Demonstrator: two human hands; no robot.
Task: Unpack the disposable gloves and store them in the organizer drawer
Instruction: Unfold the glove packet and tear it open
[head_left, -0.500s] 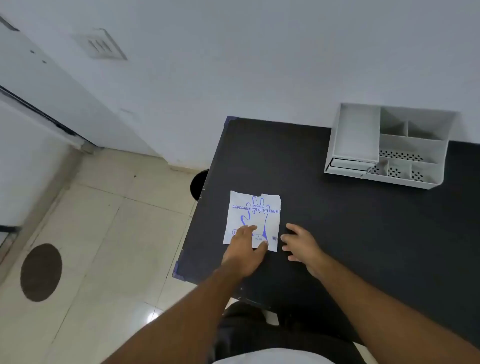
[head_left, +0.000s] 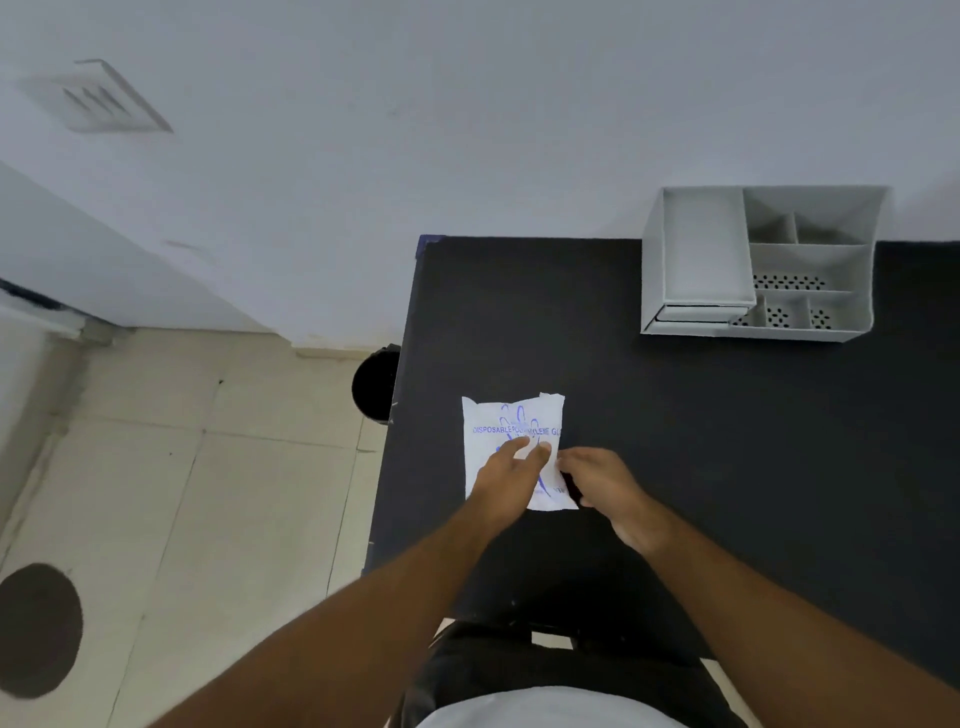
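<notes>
A white glove packet (head_left: 501, 415) with blue print lies flat near the left edge of the black table (head_left: 727, 457). My left hand (head_left: 501, 483) rests on top of it, fingertips and thumb pressing on its middle. My right hand (head_left: 605, 483) is at the packet's right edge, its curled fingers pinching that edge. The grey organizer (head_left: 862, 317) stands at the back right against the wall, with its shallow drawer (head_left: 696, 313) at the lower left of its front, showing only a sliver.
A round black bin (head_left: 374, 387) stands on the tiled floor beside the table's left edge. The organizer has several open compartments, some perforated. A dark round patch (head_left: 39, 629) marks the floor at the far left.
My left hand slid further up onto the packet. My right hand moved left from the bare table to the packet's right edge, and the packet's lower right corner shifted.
</notes>
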